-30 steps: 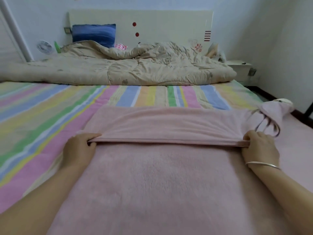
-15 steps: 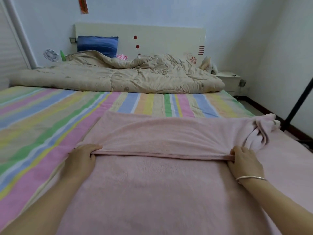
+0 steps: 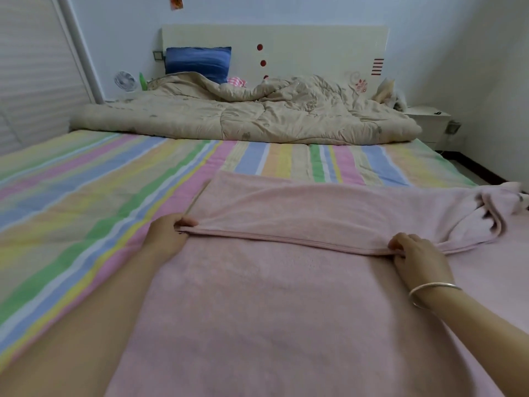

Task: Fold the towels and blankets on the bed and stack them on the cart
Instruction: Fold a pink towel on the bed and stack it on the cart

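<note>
The fingers point(image 3: 186, 222) of the left hand point(image 3: 164, 237) are curling round the folded edge of the pink blanket point(image 3: 286, 305) at its left corner, grasping it. The fingers point(image 3: 398, 244) of the right hand point(image 3: 420, 260) are pinching the same edge farther to the right, and a silver bracelet point(image 3: 433, 290) is sitting on that wrist. Between the two hands the doubled edge is running in a nearly straight line, with the upper layer lying over the lower one. Past the right hand the blanket is bunching into loose folds. The blanket is lying spread on the striped bed point(image 3: 86, 202), reaching toward the camera. At the head of the bed a beige quilt point(image 3: 257, 121) is lying crumpled, and a blue pillow point(image 3: 197, 61) is leaning against the headboard point(image 3: 315, 47) behind it.
</note>
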`<act>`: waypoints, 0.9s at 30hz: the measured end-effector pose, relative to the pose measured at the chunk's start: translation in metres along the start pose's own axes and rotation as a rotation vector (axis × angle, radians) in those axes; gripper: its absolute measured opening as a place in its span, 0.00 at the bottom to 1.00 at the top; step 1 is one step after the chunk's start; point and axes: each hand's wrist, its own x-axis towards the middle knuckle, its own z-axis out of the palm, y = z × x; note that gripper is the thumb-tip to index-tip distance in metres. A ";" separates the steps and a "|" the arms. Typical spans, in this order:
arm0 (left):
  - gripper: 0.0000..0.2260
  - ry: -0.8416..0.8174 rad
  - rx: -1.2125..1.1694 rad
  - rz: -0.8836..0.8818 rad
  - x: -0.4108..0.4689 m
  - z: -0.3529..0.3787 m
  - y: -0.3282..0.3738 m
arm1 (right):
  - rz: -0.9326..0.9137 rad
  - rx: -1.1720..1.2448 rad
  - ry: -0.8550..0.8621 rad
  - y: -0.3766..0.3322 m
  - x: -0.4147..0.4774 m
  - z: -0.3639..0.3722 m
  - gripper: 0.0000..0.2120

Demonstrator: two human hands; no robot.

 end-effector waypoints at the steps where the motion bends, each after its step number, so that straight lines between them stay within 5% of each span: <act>1: 0.15 -0.003 -0.007 0.018 0.001 -0.003 0.002 | 0.004 -0.011 0.029 0.001 0.002 -0.004 0.09; 13: 0.10 0.038 0.232 0.163 -0.022 -0.016 0.005 | 0.061 0.024 0.068 -0.013 -0.022 -0.026 0.10; 21: 0.09 0.067 0.414 0.157 -0.037 -0.023 0.007 | -0.070 0.002 0.095 -0.005 -0.071 -0.039 0.09; 25: 0.18 0.014 0.465 0.016 -0.053 -0.008 0.023 | -0.102 0.019 -0.030 0.000 -0.074 -0.028 0.13; 27: 0.23 0.023 0.488 0.095 -0.066 0.009 0.046 | -0.086 0.062 -0.090 0.001 -0.072 -0.028 0.15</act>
